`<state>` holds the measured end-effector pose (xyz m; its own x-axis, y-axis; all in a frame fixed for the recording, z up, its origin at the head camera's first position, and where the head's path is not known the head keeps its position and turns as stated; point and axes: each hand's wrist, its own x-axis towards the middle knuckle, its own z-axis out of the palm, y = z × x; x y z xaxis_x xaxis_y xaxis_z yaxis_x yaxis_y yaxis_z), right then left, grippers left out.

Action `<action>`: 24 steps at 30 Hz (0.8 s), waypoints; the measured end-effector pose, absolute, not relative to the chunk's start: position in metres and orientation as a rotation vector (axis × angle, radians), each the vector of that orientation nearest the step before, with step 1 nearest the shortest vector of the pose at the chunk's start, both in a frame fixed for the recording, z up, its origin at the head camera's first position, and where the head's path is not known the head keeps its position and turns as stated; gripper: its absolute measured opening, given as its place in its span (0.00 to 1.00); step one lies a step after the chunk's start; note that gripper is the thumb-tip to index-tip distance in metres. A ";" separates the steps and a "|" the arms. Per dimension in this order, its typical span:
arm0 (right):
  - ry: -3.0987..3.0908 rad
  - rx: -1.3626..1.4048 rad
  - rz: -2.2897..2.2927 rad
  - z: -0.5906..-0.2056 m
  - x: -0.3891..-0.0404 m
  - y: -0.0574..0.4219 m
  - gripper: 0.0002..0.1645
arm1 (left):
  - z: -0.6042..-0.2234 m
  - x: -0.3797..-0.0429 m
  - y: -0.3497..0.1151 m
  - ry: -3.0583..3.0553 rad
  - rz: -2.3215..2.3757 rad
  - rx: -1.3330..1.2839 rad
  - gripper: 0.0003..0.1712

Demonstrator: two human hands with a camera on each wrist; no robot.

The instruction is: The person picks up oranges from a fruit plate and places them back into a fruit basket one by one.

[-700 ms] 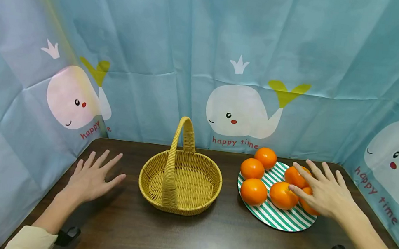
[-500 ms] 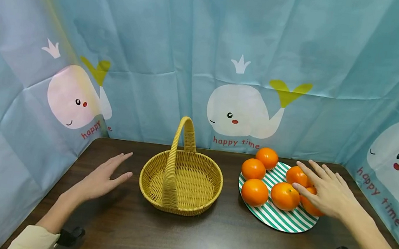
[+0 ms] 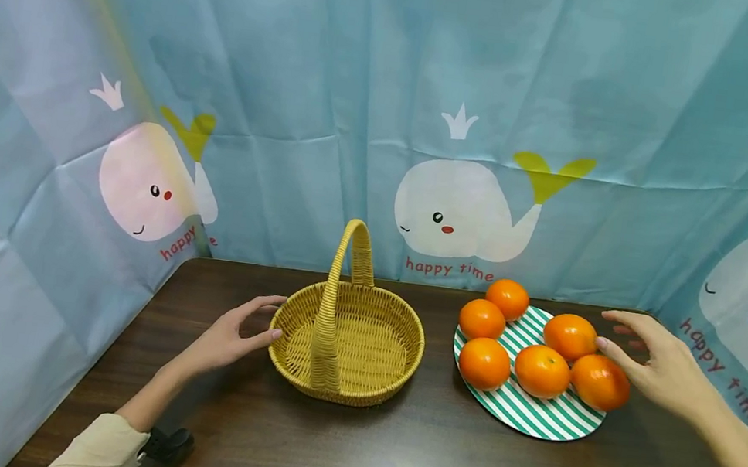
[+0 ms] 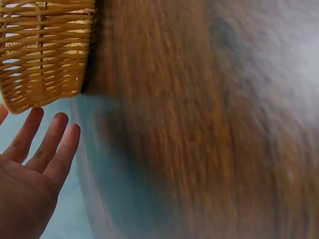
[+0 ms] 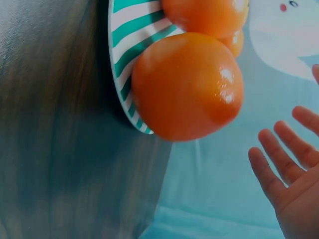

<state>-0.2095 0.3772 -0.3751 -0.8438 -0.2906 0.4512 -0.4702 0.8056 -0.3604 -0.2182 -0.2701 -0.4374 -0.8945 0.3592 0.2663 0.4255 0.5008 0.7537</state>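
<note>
A yellow wicker basket (image 3: 371,342) with a tall arched handle stands in the middle of the table. My left hand (image 3: 226,336) is at its left rim, thumb and fingers parted and the fingertips right by the weave. In the left wrist view the fingers (image 4: 47,142) are straight, just below the basket's side. Several oranges (image 3: 542,372) lie on a round plate (image 3: 526,420) with green and white stripes. Beside the rightmost of them, an orange (image 3: 601,383) at the plate's edge, hovers my right hand (image 3: 668,371), thumb and fingers apart and nothing between them.
The dark wooden table (image 3: 346,464) reaches back to a blue curtain (image 3: 292,99) printed with whales, which also hangs along both sides. The basket's handle (image 3: 329,314) rises well above its rim. Two oranges sit at the plate's back left edge.
My left hand has moved right, from the table's left side to the basket's rim. My right hand has shifted right, off the oranges it overlapped, and turned thumb inward. Basket and oranges stay put.
</note>
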 end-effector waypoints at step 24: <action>-2.725 0.510 1.023 -0.398 -0.194 0.418 0.37 | -0.440 -0.225 -0.271 -2.757 -1.326 -0.755 0.35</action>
